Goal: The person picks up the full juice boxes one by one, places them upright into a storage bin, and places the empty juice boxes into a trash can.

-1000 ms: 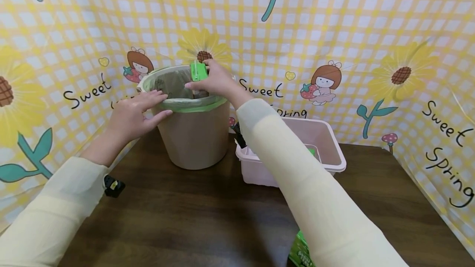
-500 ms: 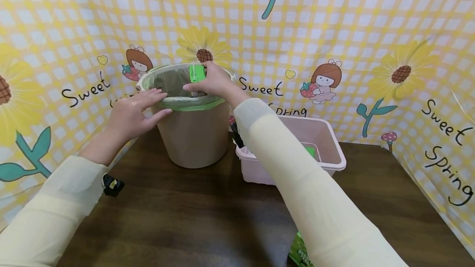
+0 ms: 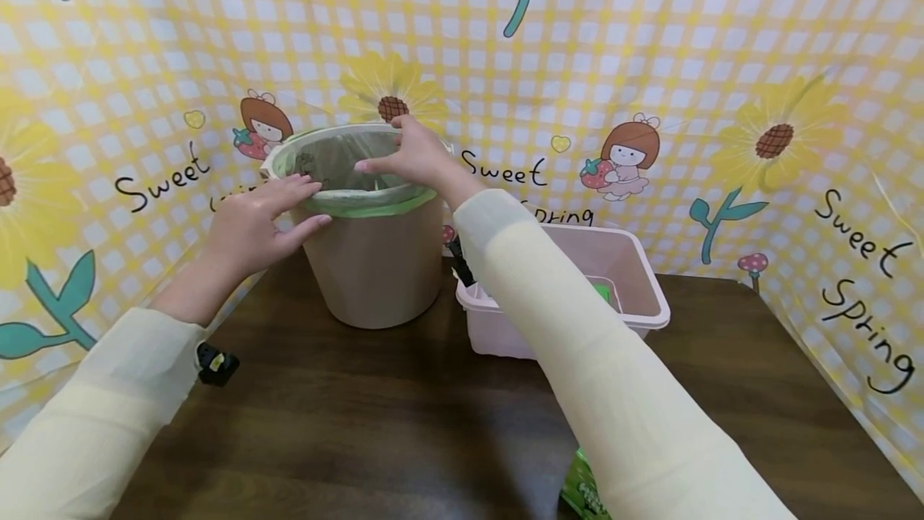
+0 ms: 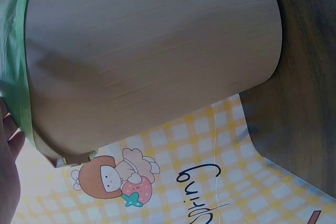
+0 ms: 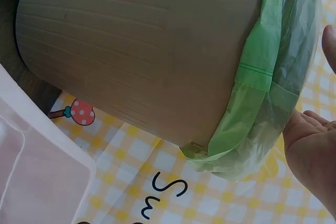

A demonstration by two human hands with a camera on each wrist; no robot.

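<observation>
A beige trash bin [image 3: 375, 271] stands at the back left of the table, lined with a pale green bag [image 3: 382, 208] folded over its rim. My left hand [image 3: 253, 227] rests at the left of the rim with its fingers extended. Over the bin's right side, my right hand [image 3: 419, 155] has its thumb and fingers spread apart, nothing between them. The right wrist view has this hand [image 5: 312, 153] beside the bagged mouth [image 5: 289, 61]. Inside the bin, the bottom is hidden from the head view.
Right of the bin sits a pink plastic basket [image 3: 498, 329] with a green item [image 3: 602, 292] inside, partly behind my right sleeve [image 3: 577, 319]. A green printed packet [image 3: 583, 488] lies at the table's front. A yellow checked cloth [image 3: 722, 46] hangs behind.
My right hand has let go of a small green box, which has dropped into the bin out of sight. The left hand has stayed at the rim.
</observation>
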